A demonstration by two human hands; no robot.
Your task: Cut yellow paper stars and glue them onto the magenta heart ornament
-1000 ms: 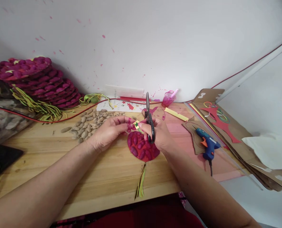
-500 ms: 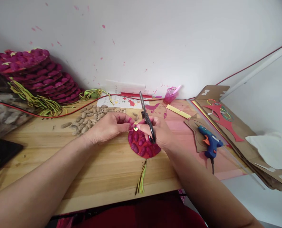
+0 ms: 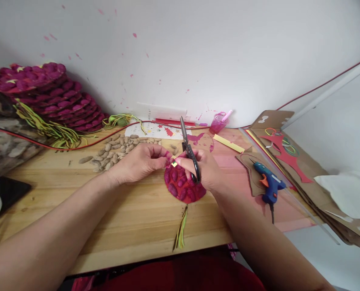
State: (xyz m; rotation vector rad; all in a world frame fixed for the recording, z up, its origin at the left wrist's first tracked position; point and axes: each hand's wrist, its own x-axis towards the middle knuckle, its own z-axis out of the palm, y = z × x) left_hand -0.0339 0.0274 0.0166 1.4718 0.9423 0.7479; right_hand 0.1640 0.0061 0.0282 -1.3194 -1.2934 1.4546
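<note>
My left hand [image 3: 143,161] pinches one side of a small yellow paper piece [image 3: 174,161] with a green spot on it. On the other side, my right hand [image 3: 199,165] grips the same piece between thumb and finger. Black-handled scissors [image 3: 186,137] hang on my right hand, their blades pointing up and away. Just below the fingertips lies a red disc [image 3: 184,188] covered with purple-painted peanuts, its upper part hidden by my hands. A yellow, green and brown tassel [image 3: 181,230] extends from its lower edge toward the table's front.
Loose peanuts [image 3: 114,149] lie behind my left hand. Stacked purple discs [image 3: 61,93] stand back left. A pink cup [image 3: 218,122] and yellow strip [image 3: 228,143] are behind my right hand. A blue glue gun [image 3: 269,184] rests on cardboard at right, near a red paper offcut [image 3: 289,155].
The whole view has shifted slightly. Both hands keep the yellow piece between them, and nothing else has visibly moved.
</note>
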